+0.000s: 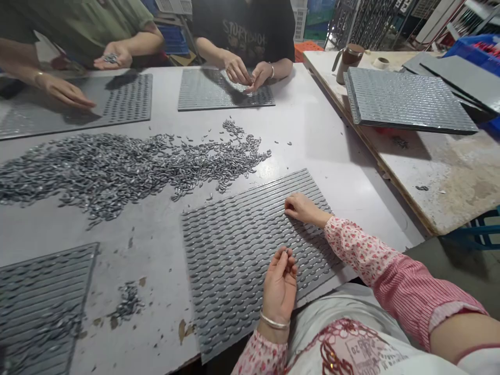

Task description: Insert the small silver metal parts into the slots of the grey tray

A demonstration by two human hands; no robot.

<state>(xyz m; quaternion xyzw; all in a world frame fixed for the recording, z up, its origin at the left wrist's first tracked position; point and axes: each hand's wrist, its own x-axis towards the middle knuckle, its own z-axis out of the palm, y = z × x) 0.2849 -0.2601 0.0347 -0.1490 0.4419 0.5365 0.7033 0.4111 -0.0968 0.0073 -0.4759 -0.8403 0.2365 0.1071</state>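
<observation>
A grey ridged board point(234, 250) lies flat before me, with small oval grey pieces set in rows along its grooves. My left hand point(279, 284) is palm up over its near part, fingers curled and thumb pinching a small grey piece point(287, 251). Farther up, near the board's right side, my right hand point(302, 208) rests with its fingertips pressed together at the surface. Whatever those fingertips hold is hidden. Beyond the board spreads a large heap of the same grey pieces point(128, 166).
Across the table, one person point(78, 31) and another point(244, 31) work over their own boards. Another ridged board point(42, 302) and a small cluster of pieces point(128, 301) lie at left. On the right-hand side table point(461, 187) sit stacked boards point(406, 99) and a brown cup point(349, 60).
</observation>
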